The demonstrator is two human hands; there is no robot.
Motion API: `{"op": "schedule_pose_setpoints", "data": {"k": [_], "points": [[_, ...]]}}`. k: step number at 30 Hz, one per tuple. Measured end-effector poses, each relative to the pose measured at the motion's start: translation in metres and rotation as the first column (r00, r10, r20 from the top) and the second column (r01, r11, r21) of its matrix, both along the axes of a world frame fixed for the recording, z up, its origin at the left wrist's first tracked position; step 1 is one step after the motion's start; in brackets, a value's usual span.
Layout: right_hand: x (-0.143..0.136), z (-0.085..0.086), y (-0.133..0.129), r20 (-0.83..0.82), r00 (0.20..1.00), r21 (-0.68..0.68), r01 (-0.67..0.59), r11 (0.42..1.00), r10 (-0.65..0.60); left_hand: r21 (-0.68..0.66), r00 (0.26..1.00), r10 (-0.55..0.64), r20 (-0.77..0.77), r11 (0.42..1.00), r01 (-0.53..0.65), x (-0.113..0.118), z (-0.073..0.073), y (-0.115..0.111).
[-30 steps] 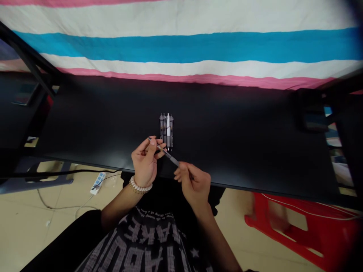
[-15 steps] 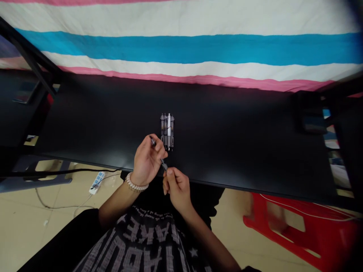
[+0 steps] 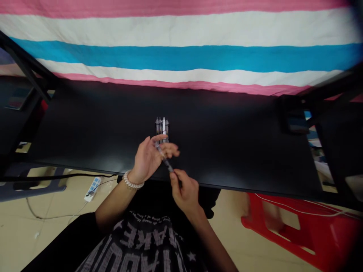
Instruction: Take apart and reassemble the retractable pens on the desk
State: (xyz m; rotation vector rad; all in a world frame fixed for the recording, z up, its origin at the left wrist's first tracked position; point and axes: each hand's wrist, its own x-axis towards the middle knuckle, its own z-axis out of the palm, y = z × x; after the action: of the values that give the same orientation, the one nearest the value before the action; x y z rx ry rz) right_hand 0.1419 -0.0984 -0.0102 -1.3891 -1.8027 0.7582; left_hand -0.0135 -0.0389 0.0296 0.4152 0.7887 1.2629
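Note:
My right hand (image 3: pixel 185 189) pinches one end of a dark, partly clear pen (image 3: pixel 164 158), slightly blurred, just above the desk's front edge. The pen slants up and left toward the palm of my left hand (image 3: pixel 151 155). That hand is palm up with its fingers spread and loose, next to the pen's far end; whether it touches the pen I cannot make out. Beyond my left fingers, several pens (image 3: pixel 163 126) lie side by side on the black desk (image 3: pixel 227 139), one of them white. Their lower ends are hidden behind the fingers.
A striped cloth (image 3: pixel 181 56) hangs along the desk's back edge. At the right end is a dark box-like object (image 3: pixel 295 115). A red plastic stool (image 3: pixel 283 223) stands below right. On the floor at left lies a white power strip (image 3: pixel 93 189) with cables.
My left fingers have opened from around the pen. My right hand has moved a little right with it, and more of the pen shows. The view has shifted slightly.

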Motion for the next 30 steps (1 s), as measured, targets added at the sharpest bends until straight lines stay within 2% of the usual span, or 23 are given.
{"op": "schedule_pose_setpoints", "data": {"k": [2, 4, 7, 10, 12, 14, 15, 17, 18, 20, 23, 27, 30], "points": [[0.016, -0.005, 0.014, 0.097, 0.975, 0.059, 0.195, 0.979, -0.2, 0.094, 0.978, 0.054, -0.2, 0.995, -0.036, -0.002, -0.006, 0.004], [0.035, -0.009, 0.032, 0.269, 0.89, 0.097, 0.354, 0.93, -0.367, 0.177, 0.9, 0.141, -0.412, 0.981, -0.073, -0.009, -0.013, 0.007], [0.058, -0.012, 0.06, 0.571, 0.698, 0.11, 0.456, 0.883, -0.432, 0.221, 0.759, 0.209, -0.616, 0.971, -0.088, -0.022, -0.025, 0.006], [0.065, -0.009, 0.075, 0.627, 0.631, 0.161, 0.469, 0.868, -0.457, 0.235, 0.657, 0.247, -0.712, 0.966, -0.108, -0.032, -0.037, 0.001], [0.057, -0.005, 0.076, 0.573, 0.651, 0.237, 0.45, 0.861, -0.498, 0.276, 0.601, 0.276, -0.75, 0.956, -0.095, -0.035, -0.043, -0.004], [0.039, -0.001, 0.072, 0.471, 0.735, 0.278, 0.401, 0.873, -0.488, 0.339, 0.535, 0.324, -0.78, 0.938, -0.074, -0.034, -0.046, -0.007], [0.028, 0.001, 0.069, 0.406, 0.798, 0.271, 0.361, 0.892, -0.446, 0.367, 0.501, 0.348, -0.792, 0.928, -0.063, -0.032, -0.046, -0.008], [0.003, 0.002, 0.065, 0.283, 0.924, 0.19, 0.209, 0.959, -0.257, 0.4, 0.446, 0.378, -0.811, 0.915, -0.048, -0.029, -0.045, -0.009], [-0.008, 0.002, 0.063, 0.264, 0.951, 0.143, 0.128, 0.981, -0.162, 0.407, 0.427, 0.384, -0.819, 0.913, -0.039, -0.028, -0.043, -0.01], [-0.026, 0.001, 0.063, 0.29, 0.956, 0.073, 0.03, 0.997, -0.049, 0.41, 0.401, 0.382, -0.832, 0.912, -0.017, -0.026, -0.041, -0.01], [-0.035, -0.001, 0.066, 0.375, 0.927, 0.057, -0.019, 0.998, -0.004, 0.411, 0.39, 0.374, -0.841, 0.911, 0.013, -0.026, -0.04, -0.01], [-0.025, -0.005, 0.067, 0.394, 0.919, 0.092, -0.059, 0.994, 0.018, 0.414, 0.406, 0.374, -0.834, 0.91, 0.012, -0.026, -0.039, -0.01], [-0.013, -0.01, 0.064, 0.277, 0.961, 0.072, -0.007, 0.997, -0.013, 0.419, 0.424, 0.373, -0.825, 0.908, 0.016, -0.024, -0.038, -0.011]]}}
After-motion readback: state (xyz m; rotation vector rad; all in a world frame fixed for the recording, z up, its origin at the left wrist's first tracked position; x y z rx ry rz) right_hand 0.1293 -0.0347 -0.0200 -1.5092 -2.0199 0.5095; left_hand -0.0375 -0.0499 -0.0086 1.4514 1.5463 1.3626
